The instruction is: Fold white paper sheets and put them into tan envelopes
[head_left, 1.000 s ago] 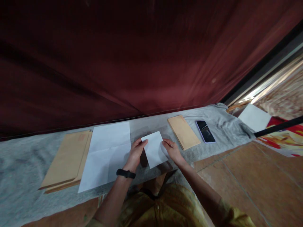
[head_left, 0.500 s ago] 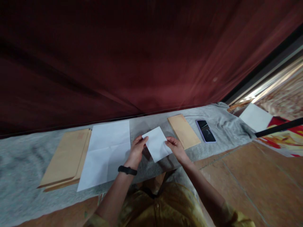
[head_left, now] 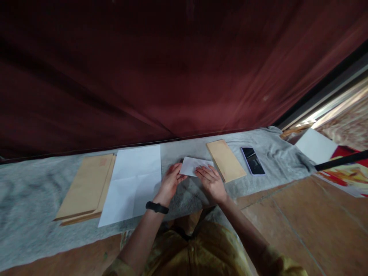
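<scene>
A small sheet of folded white paper is between my hands, above the middle of the grey cloth. My left hand, with a black band on the wrist, pinches the paper's left edge. Stretched across the front and right part of the paper are the fingers of my right hand, lying flat on it; its thumb is not clearly seen. Left of my hands lies a large white sheet with crease lines. Just to the right is a brown envelope.
Several larger brown envelopes are stacked at the left. A phone in a purple case lies right of the single envelope. The grey cloth covers a narrow surface against a dark red curtain. Tiled floor shows at the lower right.
The paper has gone from a squarish piece to a narrower strip as seen from here. My right hand has moved from gripping its right edge to lying over it.
</scene>
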Demonstrator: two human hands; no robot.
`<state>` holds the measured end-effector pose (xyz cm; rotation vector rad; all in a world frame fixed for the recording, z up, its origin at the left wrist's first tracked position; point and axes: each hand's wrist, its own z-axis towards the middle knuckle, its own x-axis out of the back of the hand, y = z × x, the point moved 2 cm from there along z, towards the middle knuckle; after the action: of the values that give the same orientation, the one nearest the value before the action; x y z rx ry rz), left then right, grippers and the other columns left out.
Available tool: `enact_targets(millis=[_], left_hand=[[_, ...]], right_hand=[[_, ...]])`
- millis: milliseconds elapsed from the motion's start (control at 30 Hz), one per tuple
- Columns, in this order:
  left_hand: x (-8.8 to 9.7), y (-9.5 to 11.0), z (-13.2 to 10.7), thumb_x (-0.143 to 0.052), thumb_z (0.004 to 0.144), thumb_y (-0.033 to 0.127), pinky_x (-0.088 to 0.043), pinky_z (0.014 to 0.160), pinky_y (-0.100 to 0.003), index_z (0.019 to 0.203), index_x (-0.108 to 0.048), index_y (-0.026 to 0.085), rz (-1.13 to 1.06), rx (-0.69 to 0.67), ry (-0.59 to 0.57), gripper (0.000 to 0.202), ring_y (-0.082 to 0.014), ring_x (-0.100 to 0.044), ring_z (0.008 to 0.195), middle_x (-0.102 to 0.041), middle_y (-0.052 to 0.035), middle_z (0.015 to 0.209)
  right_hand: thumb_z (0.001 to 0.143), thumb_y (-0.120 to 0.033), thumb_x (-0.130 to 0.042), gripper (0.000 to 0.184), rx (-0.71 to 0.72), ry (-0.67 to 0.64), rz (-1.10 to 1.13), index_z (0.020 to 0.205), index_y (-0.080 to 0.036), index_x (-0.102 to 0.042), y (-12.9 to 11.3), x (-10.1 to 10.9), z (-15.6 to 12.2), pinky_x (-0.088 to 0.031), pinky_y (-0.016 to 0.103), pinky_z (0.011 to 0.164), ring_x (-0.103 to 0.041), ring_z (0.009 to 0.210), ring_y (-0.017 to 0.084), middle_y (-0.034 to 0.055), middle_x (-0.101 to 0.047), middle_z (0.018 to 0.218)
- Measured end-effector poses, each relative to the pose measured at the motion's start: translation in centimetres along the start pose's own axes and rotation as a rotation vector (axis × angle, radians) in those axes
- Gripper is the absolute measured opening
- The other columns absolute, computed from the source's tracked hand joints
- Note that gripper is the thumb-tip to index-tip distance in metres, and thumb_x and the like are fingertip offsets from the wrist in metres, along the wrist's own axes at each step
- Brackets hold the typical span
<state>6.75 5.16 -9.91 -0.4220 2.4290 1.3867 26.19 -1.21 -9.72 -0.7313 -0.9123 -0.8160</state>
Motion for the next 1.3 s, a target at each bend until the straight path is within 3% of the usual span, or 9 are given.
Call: enact_targets(millis=[133, 300, 433, 600, 733, 867, 1033, 1300], left_hand=[[0.6, -1.9, -0.2, -0.081, 0.062, 0.021, -0.053, 0.066, -0.026, 0.101, -0.067, 0.020, 0.178, -0.136, 0.043, 0.042, -0.0149, -0.065, 0.072, -0.069, 0.0004, 0.080], [0.4, -3.4, 0.5, -0.071, 0.065, 0.017, -0.050, 0.061, -0.025, 0.100, -0.068, 0.022, 0.395, -0.203, 0.024, 0.036, -0.0144, -0.062, 0.064, -0.069, 0.0018, 0.073], [0.2, -3.7, 0.9, -0.068, 0.065, 0.011, -0.049, 0.066, -0.027, 0.096, -0.070, 0.023, 0.522, -0.251, 0.059, 0.033, -0.0157, -0.061, 0.065, -0.068, 0.0013, 0.074], [-0.1, -3.5, 0.0, -0.060, 0.075, 0.009, -0.051, 0.084, -0.035, 0.103, -0.070, 0.024, 0.813, -0.428, 0.112, 0.033, -0.0205, -0.064, 0.083, -0.069, -0.0048, 0.094], [-0.4, -4.4, -1.9, -0.051, 0.087, 0.011, -0.047, 0.102, -0.043, 0.119, -0.066, 0.023, 1.125, -0.666, 0.119, 0.038, -0.0261, -0.060, 0.114, -0.064, -0.0107, 0.123], [-0.6, -6.5, -4.0, -0.046, 0.096, 0.019, -0.045, 0.109, -0.046, 0.128, -0.062, 0.022, 1.394, -0.835, -0.058, 0.035, -0.0270, -0.055, 0.130, -0.058, -0.0116, 0.141], [0.4, -7.9, -5.6, -0.046, 0.100, 0.028, -0.039, 0.116, -0.046, 0.142, -0.050, 0.018, 1.551, -0.885, -0.112, 0.043, -0.0266, -0.045, 0.143, -0.052, -0.0134, 0.151], [2.3, -7.1, -6.6, -0.045, 0.101, 0.031, -0.037, 0.119, -0.044, 0.144, -0.049, 0.011, 1.607, -0.848, -0.053, 0.048, -0.0266, -0.041, 0.146, -0.050, -0.0164, 0.153]], right_hand=[[0.100, -0.014, -0.049, 0.043, 0.032, -0.059, -0.024, 0.142, -0.024, -0.056, 0.0, -1.9, -2.1, -0.030, 0.048, 0.123, -0.051, 0.136, 0.019, 0.0048, -0.061, 0.143], [0.099, -0.013, -0.050, 0.043, -0.011, -0.085, -0.015, 0.138, -0.027, -0.059, 0.4, -2.2, -3.6, -0.030, 0.051, 0.122, -0.050, 0.137, 0.020, 0.0044, -0.061, 0.143], [0.100, -0.014, -0.047, 0.040, -0.040, -0.085, 0.030, 0.137, -0.023, -0.059, 0.4, -2.1, -4.1, -0.035, 0.050, 0.119, -0.054, 0.133, 0.021, 0.0069, -0.062, 0.141], [0.102, -0.023, -0.049, 0.037, -0.080, -0.082, 0.079, 0.136, -0.018, -0.060, -0.4, -1.8, -4.4, -0.041, 0.048, 0.115, -0.057, 0.131, 0.023, 0.0121, -0.062, 0.141], [0.103, -0.027, -0.046, 0.045, -0.086, -0.101, 0.035, 0.148, -0.020, -0.049, -1.3, -1.8, -4.8, -0.040, 0.049, 0.116, -0.052, 0.137, 0.024, 0.0123, -0.056, 0.148], [0.104, -0.031, -0.046, 0.047, -0.063, -0.120, -0.020, 0.151, -0.026, -0.045, -1.7, -2.3, -5.6, -0.035, 0.053, 0.119, -0.045, 0.143, 0.027, 0.0103, -0.045, 0.156], [0.105, -0.032, -0.045, 0.050, -0.036, -0.131, -0.013, 0.154, -0.026, -0.041, -1.5, -2.6, -6.6, -0.035, 0.053, 0.120, -0.044, 0.144, 0.026, 0.0094, -0.042, 0.158], [0.106, -0.031, -0.041, 0.055, -0.052, -0.130, -0.019, 0.159, -0.023, -0.030, -1.2, -2.4, -8.0, -0.038, 0.051, 0.119, -0.044, 0.144, 0.026, 0.0100, -0.042, 0.158]])
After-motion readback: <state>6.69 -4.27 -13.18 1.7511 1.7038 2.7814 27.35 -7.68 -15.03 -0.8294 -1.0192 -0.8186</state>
